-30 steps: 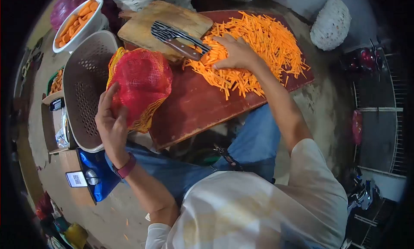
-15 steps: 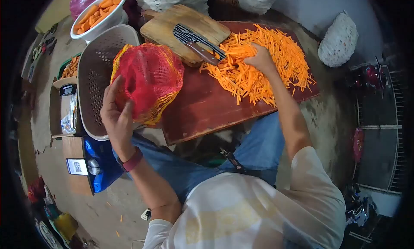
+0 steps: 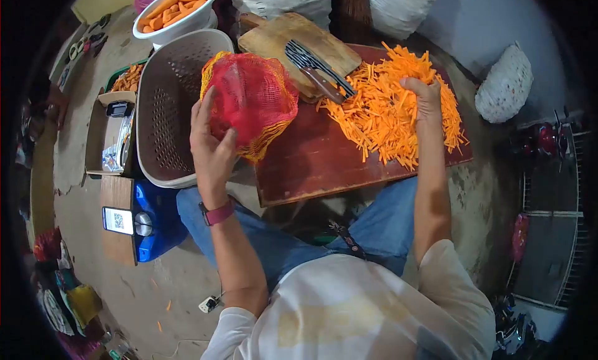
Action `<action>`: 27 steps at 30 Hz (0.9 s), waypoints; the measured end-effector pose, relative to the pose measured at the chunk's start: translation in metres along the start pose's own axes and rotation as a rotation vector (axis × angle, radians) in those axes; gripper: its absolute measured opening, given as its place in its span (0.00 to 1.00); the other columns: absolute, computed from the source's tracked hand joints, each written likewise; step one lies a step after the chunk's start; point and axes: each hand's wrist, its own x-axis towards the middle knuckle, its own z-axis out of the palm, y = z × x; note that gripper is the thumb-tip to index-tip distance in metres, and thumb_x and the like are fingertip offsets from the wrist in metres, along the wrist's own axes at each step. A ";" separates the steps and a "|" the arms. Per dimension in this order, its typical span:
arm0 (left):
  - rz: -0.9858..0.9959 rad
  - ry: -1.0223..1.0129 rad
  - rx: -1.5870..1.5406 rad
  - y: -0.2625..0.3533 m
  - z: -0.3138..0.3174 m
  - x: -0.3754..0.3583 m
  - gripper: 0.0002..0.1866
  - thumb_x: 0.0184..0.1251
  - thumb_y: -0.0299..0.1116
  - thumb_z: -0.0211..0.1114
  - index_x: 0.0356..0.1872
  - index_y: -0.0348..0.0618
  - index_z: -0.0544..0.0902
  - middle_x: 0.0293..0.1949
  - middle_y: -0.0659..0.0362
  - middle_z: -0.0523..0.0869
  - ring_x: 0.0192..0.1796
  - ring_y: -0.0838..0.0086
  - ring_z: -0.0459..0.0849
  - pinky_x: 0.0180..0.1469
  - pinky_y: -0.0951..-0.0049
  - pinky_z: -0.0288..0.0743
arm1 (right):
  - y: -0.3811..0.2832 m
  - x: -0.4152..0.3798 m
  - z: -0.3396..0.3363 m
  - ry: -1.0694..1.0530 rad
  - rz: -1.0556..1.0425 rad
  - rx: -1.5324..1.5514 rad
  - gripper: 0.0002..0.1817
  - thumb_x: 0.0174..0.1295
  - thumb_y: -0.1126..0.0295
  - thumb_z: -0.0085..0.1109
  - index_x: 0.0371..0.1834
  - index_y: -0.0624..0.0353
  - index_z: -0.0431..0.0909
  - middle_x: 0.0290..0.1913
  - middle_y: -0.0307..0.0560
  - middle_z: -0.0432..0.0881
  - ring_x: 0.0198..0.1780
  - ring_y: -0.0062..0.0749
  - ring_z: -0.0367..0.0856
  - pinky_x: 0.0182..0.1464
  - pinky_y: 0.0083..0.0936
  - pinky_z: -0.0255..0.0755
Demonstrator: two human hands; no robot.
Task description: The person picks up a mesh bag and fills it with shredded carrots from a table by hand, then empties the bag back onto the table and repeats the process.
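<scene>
My left hand (image 3: 212,151) holds a red mesh bag (image 3: 255,101) with yellow edging at its left side. Thumb and finger are spread against the netting; part of the grip is hidden. The bag sits between the basket and the low reddish-brown table (image 3: 311,167). Over the right of the table lies a big heap of cut carrot sticks (image 3: 380,120). My right hand (image 3: 427,101) is closed on a bunch of them, its fingers partly hidden among the sticks. A knife (image 3: 324,83) and a black-and-white striped tool (image 3: 305,55) rest across the wooden cutting board (image 3: 299,39), beside the heap.
A brown perforated basket (image 3: 156,129) stands to the left, with a white bowl of whole peeled carrots (image 3: 146,33) behind it. Large white sacks (image 3: 405,8) are at the back. A phone showing a code (image 3: 118,220) lies on a wooden board at lower left.
My right hand has moved right within the heap and gathered carrot sticks, which now bulge up behind it. The whole view has shifted; my left hand stays at the bag.
</scene>
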 end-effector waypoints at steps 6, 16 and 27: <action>0.140 0.007 0.011 -0.017 0.010 0.003 0.43 0.54 0.13 0.59 0.78 0.38 0.73 0.69 0.54 0.75 0.61 0.70 0.81 0.58 0.76 0.78 | -0.045 -0.055 0.139 -0.226 0.160 0.341 0.31 0.51 0.68 0.73 0.62 0.63 0.82 0.51 0.50 0.90 0.48 0.38 0.91 0.46 0.34 0.89; 0.194 0.144 0.081 -0.015 -0.012 0.004 0.44 0.53 0.13 0.59 0.79 0.38 0.71 0.70 0.48 0.75 0.70 0.61 0.79 0.72 0.67 0.72 | 0.076 -0.086 0.336 -0.510 0.084 0.240 0.29 0.53 0.79 0.71 0.63 0.63 0.83 0.57 0.52 0.89 0.56 0.41 0.89 0.61 0.36 0.83; 0.153 0.234 0.090 -0.011 -0.029 0.002 0.44 0.53 0.12 0.57 0.79 0.41 0.73 0.67 0.50 0.77 0.69 0.62 0.80 0.71 0.66 0.74 | 0.053 -0.053 0.346 -0.759 -0.383 -0.535 0.25 0.64 0.70 0.73 0.65 0.62 0.85 0.55 0.62 0.89 0.57 0.53 0.89 0.61 0.40 0.82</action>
